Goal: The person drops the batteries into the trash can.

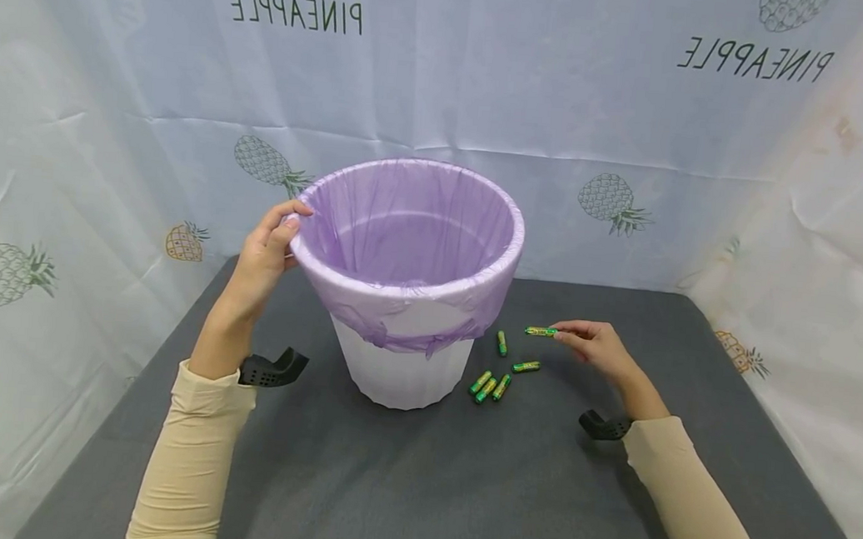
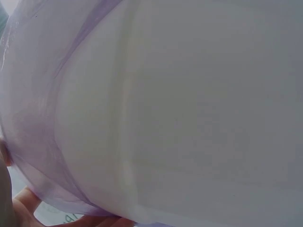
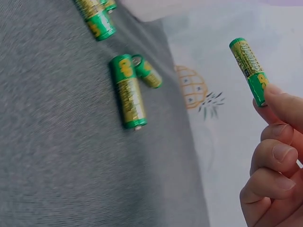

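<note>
Purple liner [image 1: 403, 247] folds over the rim of a white bin [image 1: 400, 376], which stands on a dark grey table [image 1: 386, 492] as a person works with both hands. The left hand [image 1: 259, 257] grips the rim at the bin's left side, its thumb and fingers bent round the lined edge. The right hand [image 1: 597, 348], well apart from the bin on its other side, pinches one end of a green-and-gold battery [image 1: 540, 331] between thumb and forefinger, the remaining fingers curled and the battery held off the table. Five more batteries [image 1: 502, 387] lie right of the bin: three bunched near its foot, one farther back by its side, one closer to the right hand. Beige sleeves [image 1: 191, 453] cover both forearms, with a black mount [image 1: 272, 369] at each wrist. Behind hangs pale cloth [image 1: 490, 81], printed with pineapples and the word "PINEAPPLE" in reverse.
</note>
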